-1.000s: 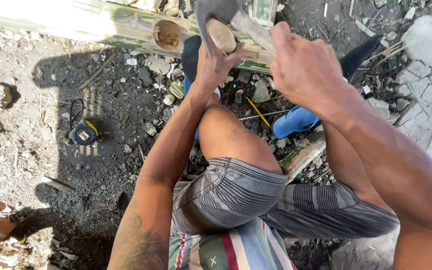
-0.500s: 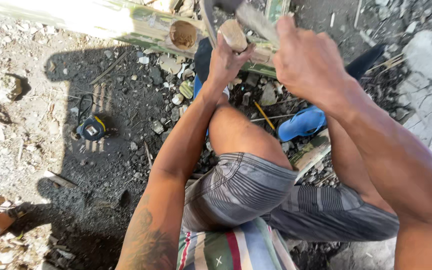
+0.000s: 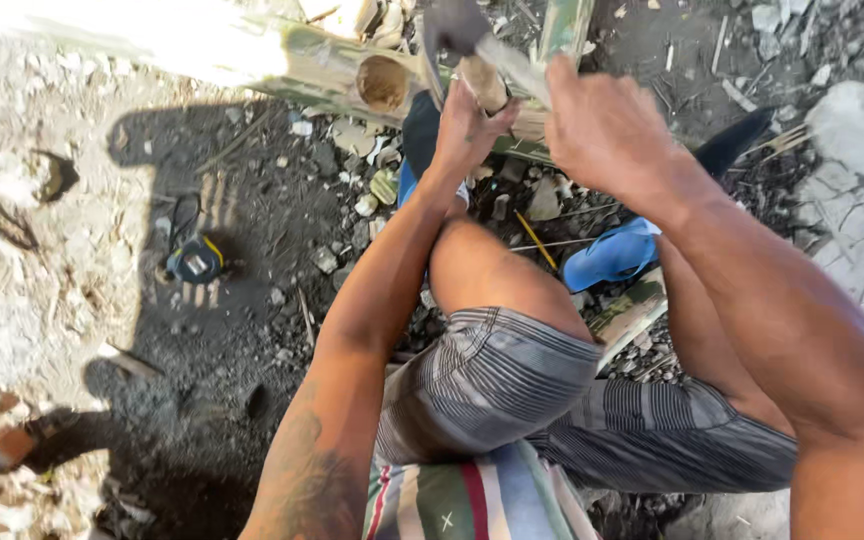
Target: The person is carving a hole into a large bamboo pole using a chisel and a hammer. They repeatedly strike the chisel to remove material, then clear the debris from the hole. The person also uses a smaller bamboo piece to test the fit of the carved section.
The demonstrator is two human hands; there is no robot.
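Bamboo pole (image 3: 342, 70), green with a hollow cut end, lies across the rubble-strewn ground (image 3: 252, 300) at the top of the view. Left hand (image 3: 467, 125) wraps a short wooden peg (image 3: 482, 82) standing against it, as before. Right hand (image 3: 602, 135) grips the hammer (image 3: 472, 35) handle, its dark head now lower, closer to the peg than half a second ago. Measuring tape (image 3: 195, 262) lies well apart on the left.
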